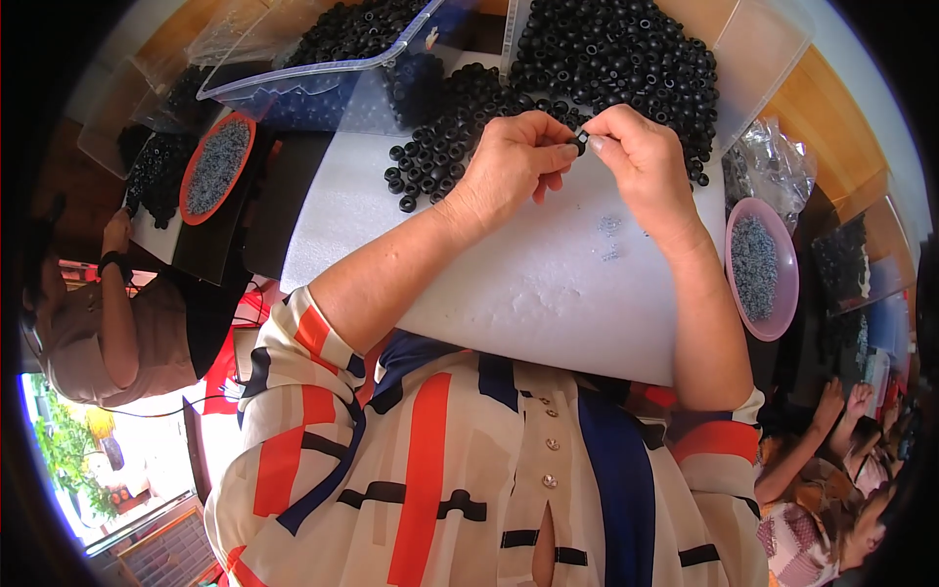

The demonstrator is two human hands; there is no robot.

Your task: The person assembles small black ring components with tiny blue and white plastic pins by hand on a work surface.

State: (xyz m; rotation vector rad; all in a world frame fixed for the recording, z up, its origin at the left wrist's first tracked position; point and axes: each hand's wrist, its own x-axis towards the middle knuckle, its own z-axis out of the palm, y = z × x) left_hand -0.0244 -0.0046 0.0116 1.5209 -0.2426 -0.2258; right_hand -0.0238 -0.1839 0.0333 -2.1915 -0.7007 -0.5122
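My left hand (514, 161) pinches a small black round plastic piece (578, 145) between thumb and fingers. Thumb and forefinger of my right hand (641, 157) are closed at the same piece, on something too small to make out. Both hands are above a white foam board (528, 303). Many similar black ring-like pieces (425, 161) are heaped just beyond and left of my left hand. Below my hands, a few tiny blue-grey bits (609, 235) lie on the board.
Past my hands, a clear bin (758, 59) spills black pieces; another bin (293, 86) stands left of it. A pink bowl (790, 279) of grey bits is at right, an orange bowl (251, 147) at left. Co-workers (117, 342) sit on both sides.
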